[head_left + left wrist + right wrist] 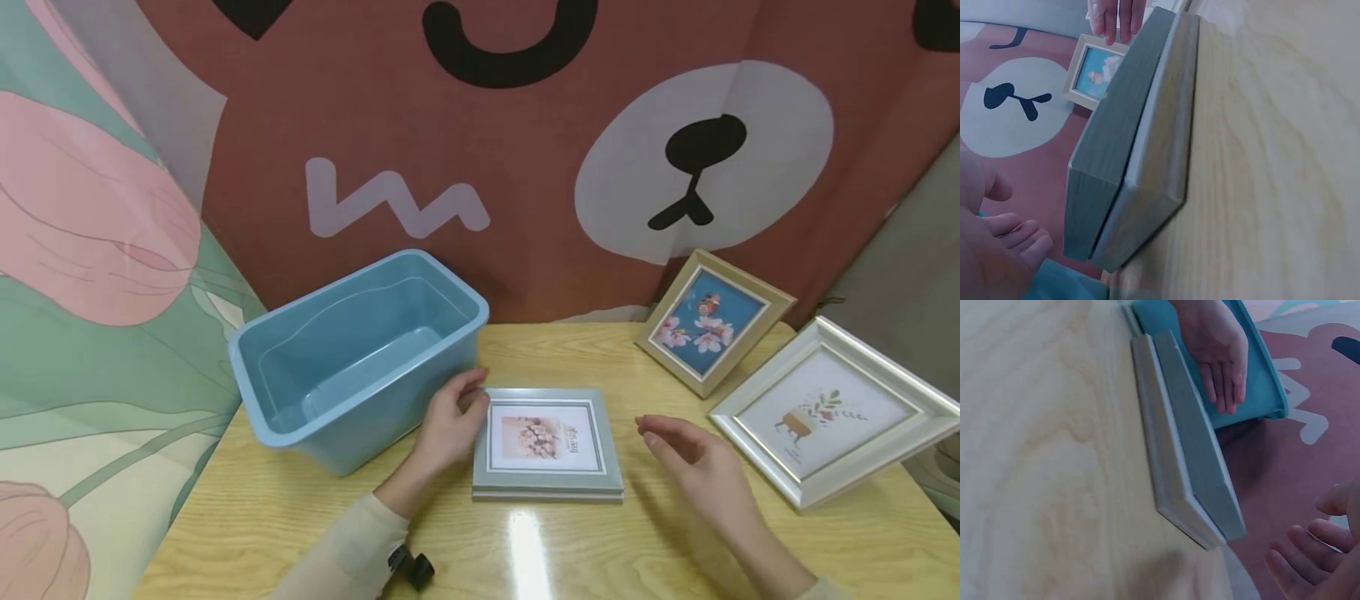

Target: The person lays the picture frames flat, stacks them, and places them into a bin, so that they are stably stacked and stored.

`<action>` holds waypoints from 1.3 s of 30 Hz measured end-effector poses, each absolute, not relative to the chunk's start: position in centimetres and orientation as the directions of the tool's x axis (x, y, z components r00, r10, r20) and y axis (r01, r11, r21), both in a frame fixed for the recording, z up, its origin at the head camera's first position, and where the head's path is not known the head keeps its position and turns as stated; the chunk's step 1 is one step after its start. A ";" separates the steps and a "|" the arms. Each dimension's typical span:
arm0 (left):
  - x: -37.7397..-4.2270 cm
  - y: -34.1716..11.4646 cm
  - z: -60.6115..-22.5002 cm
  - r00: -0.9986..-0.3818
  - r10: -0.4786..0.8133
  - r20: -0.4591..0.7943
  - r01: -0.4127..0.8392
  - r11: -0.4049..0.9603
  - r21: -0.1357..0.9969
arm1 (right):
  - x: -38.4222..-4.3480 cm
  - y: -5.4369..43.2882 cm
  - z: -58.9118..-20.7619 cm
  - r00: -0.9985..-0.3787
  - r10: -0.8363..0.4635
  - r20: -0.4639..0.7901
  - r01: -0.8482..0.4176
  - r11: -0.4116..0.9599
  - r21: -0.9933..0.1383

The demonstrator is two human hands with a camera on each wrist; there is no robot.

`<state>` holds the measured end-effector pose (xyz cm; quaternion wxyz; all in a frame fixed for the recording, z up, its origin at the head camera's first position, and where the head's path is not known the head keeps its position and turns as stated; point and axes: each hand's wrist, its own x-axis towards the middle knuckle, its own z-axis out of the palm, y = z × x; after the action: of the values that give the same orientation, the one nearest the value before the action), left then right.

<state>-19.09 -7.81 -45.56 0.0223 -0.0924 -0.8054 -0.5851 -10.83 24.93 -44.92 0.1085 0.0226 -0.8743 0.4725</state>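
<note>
Two picture frames lie flat on the table, one on the other. The upper grey-green picture frame [546, 481] holds a picture of pink flowers; only the edge of the lower picture frame [1160, 125] shows beneath it. At the stack's left side is my left hand [450, 425], its fingers loosely extended and holding nothing. Off to the right of the stack hovers my right hand [705, 479], also empty, with relaxed fingers apart from the frames. In the right wrist view, the left hand [1219, 350] shows its palm toward the stack.
A blue plastic bin [360, 408] stands at the table's left. On the right, a gold picture frame [651, 329] with blossoms and a silver picture frame [772, 462] stand propped up. Behind the wooden table [570, 550] hangs a printed bear curtain [525, 150].
</note>
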 end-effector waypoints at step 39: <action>-18.8 -2.6 -43.5 -0.917 0.365 0.163 0.258 0.227 0.939 | -8.6 33.7 -42.2 -0.895 0.401 0.196 0.006 0.450 -0.893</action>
<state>-18.83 -2.55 -43.53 -0.0454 -0.1992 -0.7820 -0.5888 -8.62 33.68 -42.17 0.1935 -0.1227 -0.8293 0.5096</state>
